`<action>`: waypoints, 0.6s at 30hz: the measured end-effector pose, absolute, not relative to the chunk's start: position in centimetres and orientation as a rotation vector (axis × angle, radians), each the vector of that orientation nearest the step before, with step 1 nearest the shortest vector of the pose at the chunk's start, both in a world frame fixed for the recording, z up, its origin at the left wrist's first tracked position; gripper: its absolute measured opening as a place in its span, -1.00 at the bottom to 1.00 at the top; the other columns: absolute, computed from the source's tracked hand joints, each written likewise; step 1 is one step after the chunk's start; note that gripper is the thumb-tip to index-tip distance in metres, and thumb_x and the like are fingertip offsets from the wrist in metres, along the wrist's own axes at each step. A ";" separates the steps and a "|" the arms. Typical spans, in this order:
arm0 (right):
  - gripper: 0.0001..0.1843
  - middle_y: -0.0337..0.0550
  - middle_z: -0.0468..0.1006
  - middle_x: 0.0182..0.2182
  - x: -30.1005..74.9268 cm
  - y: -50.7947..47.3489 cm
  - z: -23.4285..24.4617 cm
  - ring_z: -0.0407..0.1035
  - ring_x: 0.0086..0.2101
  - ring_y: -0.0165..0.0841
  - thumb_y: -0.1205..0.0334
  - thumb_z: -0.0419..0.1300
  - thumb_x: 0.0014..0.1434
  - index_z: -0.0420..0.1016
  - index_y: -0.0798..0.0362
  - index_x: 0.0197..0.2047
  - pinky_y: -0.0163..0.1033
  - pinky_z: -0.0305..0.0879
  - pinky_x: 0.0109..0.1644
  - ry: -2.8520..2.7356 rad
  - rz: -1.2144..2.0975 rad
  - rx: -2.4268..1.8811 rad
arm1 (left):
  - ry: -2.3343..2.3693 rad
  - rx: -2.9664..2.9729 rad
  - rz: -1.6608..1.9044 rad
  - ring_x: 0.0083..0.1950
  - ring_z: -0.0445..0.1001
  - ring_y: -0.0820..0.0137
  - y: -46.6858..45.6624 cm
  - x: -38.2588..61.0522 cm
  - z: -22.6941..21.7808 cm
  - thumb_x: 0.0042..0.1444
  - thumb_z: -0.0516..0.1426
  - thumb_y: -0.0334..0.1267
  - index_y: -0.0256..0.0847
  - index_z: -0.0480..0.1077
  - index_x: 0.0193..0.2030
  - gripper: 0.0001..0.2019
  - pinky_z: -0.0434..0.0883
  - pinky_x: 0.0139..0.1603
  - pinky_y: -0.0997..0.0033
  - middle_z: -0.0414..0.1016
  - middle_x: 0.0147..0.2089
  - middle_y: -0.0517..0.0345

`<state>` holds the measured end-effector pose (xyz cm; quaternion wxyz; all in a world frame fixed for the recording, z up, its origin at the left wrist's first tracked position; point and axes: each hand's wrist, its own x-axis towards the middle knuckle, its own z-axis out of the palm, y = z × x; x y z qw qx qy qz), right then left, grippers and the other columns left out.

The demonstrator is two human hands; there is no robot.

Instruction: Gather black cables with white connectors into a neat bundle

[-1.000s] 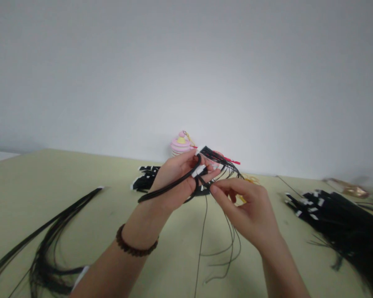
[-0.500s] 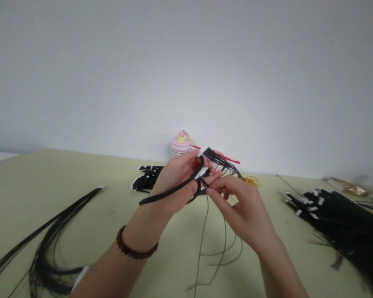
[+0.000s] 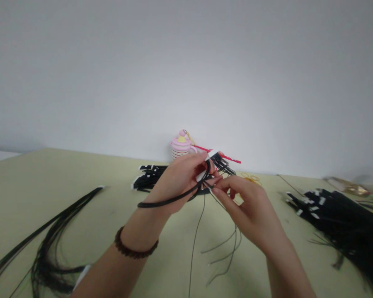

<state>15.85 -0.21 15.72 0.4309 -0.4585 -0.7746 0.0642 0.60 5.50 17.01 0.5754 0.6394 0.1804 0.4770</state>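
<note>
My left hand (image 3: pixel 176 182), a dark beaded bracelet (image 3: pixel 135 248) on its wrist, is closed around a bundle of black cords (image 3: pixel 168 201). Part of that bundle loops back over the hand and wrist. A white tape tab (image 3: pixel 212 154) shows at the top of the hand, with thin black strands fanning out to its right. Close beside it, my right hand (image 3: pixel 247 205) is closed in a pinch on a thin black cord, with thumb and forefinger together at the bundle. Several loose cord ends (image 3: pixel 225 258) dangle below the hands. The exact pinch point is partly hidden.
Black cord bundles with white tabs lie behind my left hand (image 3: pixel 147 178), at the left (image 3: pixel 49 240) and at the right (image 3: pixel 345 227) of the pale green table (image 3: pixel 118 165). A pink lidded cup (image 3: pixel 180 145), a red strip (image 3: pixel 233 159) and yellow bands (image 3: pixel 251 179) are near the wall.
Both hands have shifted slightly right. The tape tab in my left hand has tilted and moved right, the cord loop now crosses lower on the wrist, and the dangling ends have swung.
</note>
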 end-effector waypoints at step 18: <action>-0.83 -0.14 0.54 -0.43 15.9 0.1 15.0 0.42 -0.38 -0.38 0.17 0.14 0.16 0.38 0.09 -0.38 -0.29 0.33 -0.32 -1.731 0.709 -1.108 | 0.471 1.166 1.183 -0.38 0.34 0.42 3.7 1.1 19.3 -0.11 0.09 -0.59 -0.22 0.23 -0.67 -0.74 0.34 -0.32 0.49 0.39 -0.47 0.14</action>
